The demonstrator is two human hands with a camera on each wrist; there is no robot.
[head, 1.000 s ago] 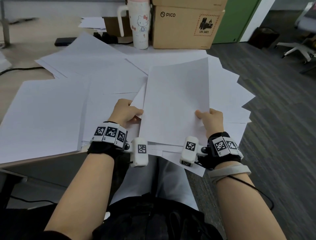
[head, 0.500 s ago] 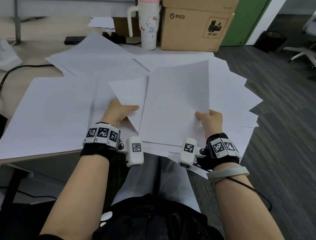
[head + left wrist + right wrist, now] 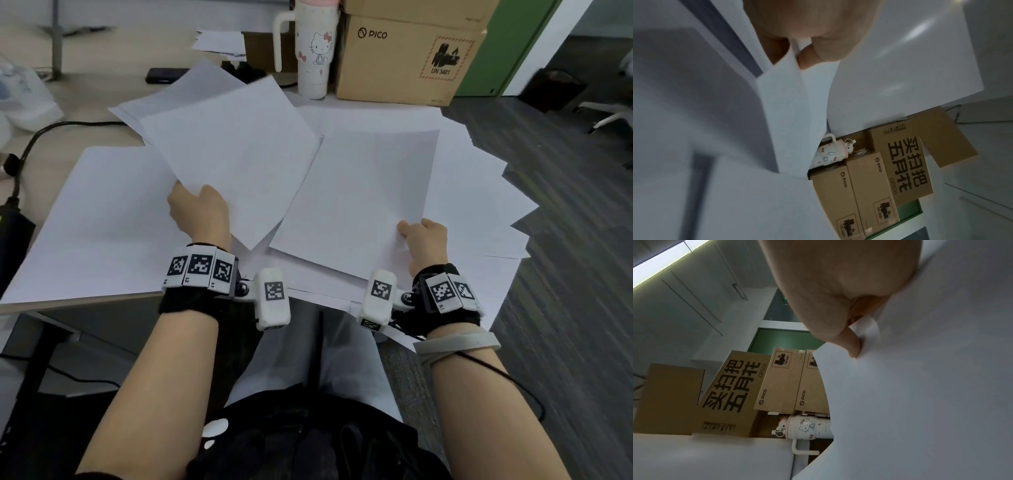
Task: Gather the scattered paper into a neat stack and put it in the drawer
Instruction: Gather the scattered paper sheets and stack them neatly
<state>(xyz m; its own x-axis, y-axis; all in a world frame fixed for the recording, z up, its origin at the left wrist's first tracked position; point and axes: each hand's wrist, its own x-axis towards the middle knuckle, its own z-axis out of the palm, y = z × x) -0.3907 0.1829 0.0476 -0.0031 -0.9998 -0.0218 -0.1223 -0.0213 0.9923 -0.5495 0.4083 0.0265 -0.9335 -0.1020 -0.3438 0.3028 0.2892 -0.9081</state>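
White paper sheets lie scattered over the desk (image 3: 85,301). My left hand (image 3: 198,212) pinches the near corner of a single sheet (image 3: 236,161) and holds it lifted and tilted above the others; the left wrist view shows that sheet (image 3: 789,116) between thumb and fingers. My right hand (image 3: 423,240) grips the near right edge of a fanned stack of sheets (image 3: 363,202) that overhangs the desk's right side. In the right wrist view the thumb presses on the stack (image 3: 920,386). No drawer is in view.
A Hello Kitty tumbler (image 3: 315,51) and cardboard PICO boxes (image 3: 407,54) stand at the back of the desk. A dark phone (image 3: 164,75) and a black cable (image 3: 34,144) lie at the left. Grey carpet (image 3: 565,308) and an office chair base are to the right.
My left hand has pulled one sheet out from the pile and lifted it up to the left. The right hand stays gripping the fanned stack.
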